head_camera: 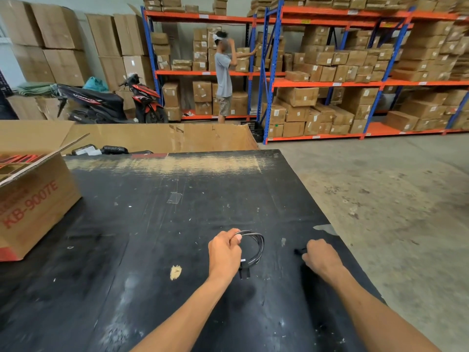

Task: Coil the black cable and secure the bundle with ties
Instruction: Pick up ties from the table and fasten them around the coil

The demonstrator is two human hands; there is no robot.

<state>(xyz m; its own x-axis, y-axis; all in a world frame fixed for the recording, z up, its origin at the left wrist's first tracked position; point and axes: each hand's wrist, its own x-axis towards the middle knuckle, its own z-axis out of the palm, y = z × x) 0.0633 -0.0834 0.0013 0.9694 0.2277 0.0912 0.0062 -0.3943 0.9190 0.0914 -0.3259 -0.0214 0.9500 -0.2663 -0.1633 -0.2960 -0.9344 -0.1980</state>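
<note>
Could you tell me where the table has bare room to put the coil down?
Bare: the stretch between the box and the left hand, and the far half of the table. Crowded: around the coil and right hand.

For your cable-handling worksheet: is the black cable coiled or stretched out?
Coiled: the thin black cable forms several stacked loops gripped in the left hand, its plug hanging below.

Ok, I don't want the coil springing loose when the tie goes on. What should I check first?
1. Left hand grips the looped black cable: ok.
2. Loops gathered together: ok.
3. Black plug end hanging below the coil, not tucked in: not ok.
4. Right hand pinching a small black piece on the scuffed black tabletop; whether it's a tie: cannot tell.
5. Tie already around bundle: not ok.
</note>
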